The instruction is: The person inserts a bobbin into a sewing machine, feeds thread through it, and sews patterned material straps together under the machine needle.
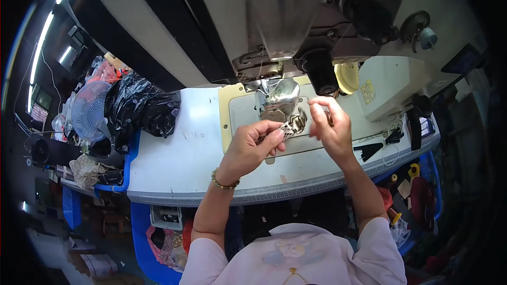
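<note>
My left hand (254,148) wears a beaded bracelet and pinches a small piece of patterned fabric (297,122), dark and light in colour, between thumb and fingers. The fabric lies over the front of the sewing machine's bed (245,111), just before the needle area. To its right my right hand (331,126) is raised with curled fingers, apart from the fabric. Its thumb and fingertips come together, and whether something thin is between them I cannot make out. Above both hands looms the sewing machine head (327,37), with a clear guard (282,91) around the needle.
A black plastic bag (140,105) and a blue perforated basket (88,111) are at the table's left. Right of my hands lie a black tool (369,150) and a white cord (393,126). Blue bins (145,253) with fabric hang below the table edge (174,198).
</note>
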`<control>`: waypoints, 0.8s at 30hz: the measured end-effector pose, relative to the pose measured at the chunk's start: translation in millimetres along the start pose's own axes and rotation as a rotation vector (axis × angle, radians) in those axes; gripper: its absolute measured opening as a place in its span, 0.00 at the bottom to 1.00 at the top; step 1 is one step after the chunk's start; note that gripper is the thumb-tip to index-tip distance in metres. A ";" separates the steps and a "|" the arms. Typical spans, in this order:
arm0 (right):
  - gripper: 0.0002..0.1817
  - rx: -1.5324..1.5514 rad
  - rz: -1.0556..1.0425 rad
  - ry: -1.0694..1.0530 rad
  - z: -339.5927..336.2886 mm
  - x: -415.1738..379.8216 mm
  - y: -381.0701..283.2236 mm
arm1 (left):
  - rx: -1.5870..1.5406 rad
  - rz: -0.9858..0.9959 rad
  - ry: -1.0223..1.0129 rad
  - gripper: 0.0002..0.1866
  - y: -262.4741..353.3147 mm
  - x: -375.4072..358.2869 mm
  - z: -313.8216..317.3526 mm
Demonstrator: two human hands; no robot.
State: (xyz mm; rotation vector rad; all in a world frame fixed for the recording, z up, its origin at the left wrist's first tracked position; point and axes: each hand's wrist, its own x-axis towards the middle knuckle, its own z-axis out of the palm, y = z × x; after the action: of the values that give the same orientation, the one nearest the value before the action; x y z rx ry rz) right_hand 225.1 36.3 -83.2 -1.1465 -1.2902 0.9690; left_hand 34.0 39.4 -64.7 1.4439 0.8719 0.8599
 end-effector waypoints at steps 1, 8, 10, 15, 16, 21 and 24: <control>0.11 -0.001 -0.004 -0.006 -2.6 -1.3 1.3 | -0.008 -0.014 -0.042 0.11 4.3 -1.5 -5.5; 0.24 -0.252 -0.867 -0.163 0.0 1.3 2.5 | -0.131 -0.088 -0.140 0.11 12.0 0.2 -17.6; 0.23 -0.095 -0.715 -0.223 -2.7 -2.6 -1.6 | -0.186 -0.084 -0.145 0.11 5.3 1.6 -21.1; 0.19 -0.066 -0.724 -0.243 0.6 -3.8 3.4 | -0.270 -0.089 -0.168 0.12 5.8 4.0 -22.0; 0.17 -0.211 -0.806 -0.192 -0.4 -1.3 -0.5 | -0.225 -0.092 -0.150 0.12 6.0 4.8 -23.9; 0.20 -0.631 -0.995 -0.184 -5.6 6.8 -15.9 | -0.155 -0.099 -0.109 0.10 13.9 10.2 -28.5; 0.22 -0.662 -1.069 -0.181 -4.9 17.4 -26.0 | -0.087 -0.101 -0.099 0.09 24.8 14.8 -34.9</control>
State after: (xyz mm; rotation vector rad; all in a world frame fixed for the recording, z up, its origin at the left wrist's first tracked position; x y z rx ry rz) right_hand 229.2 47.8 -54.0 -0.6254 -2.1094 -0.1781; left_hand 10.3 67.3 -38.0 1.3436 0.8164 0.7358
